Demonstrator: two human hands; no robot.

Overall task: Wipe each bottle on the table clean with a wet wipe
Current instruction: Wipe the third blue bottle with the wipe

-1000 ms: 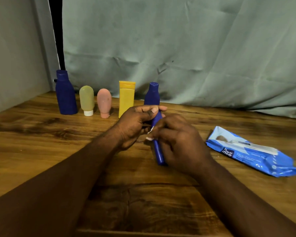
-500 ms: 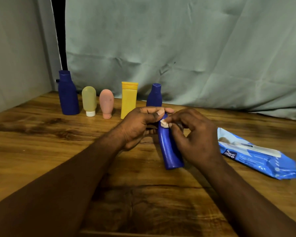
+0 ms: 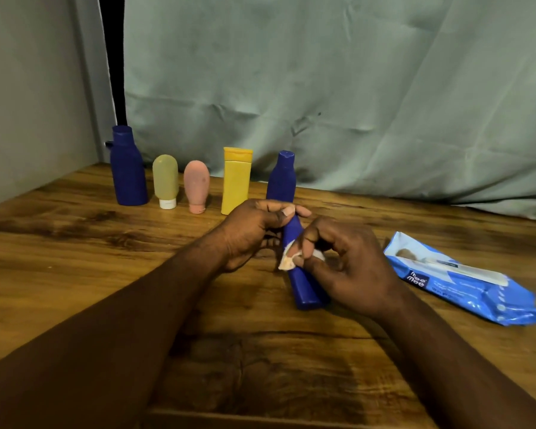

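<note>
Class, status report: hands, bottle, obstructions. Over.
Left hand grips upper end of blue bottle. Right hand pinches wet wipe against its side. Wipes pack lies right, apart from hands.

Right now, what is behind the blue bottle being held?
Another dark blue bottle stands upright behind the held bottle, in front of the curtain. Its base is hidden by the left hand.

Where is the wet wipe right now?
Head view, centre: the wet wipe is pinched in the right hand against the blue bottle that the left hand holds by its top, left of the wipes pack.
</note>
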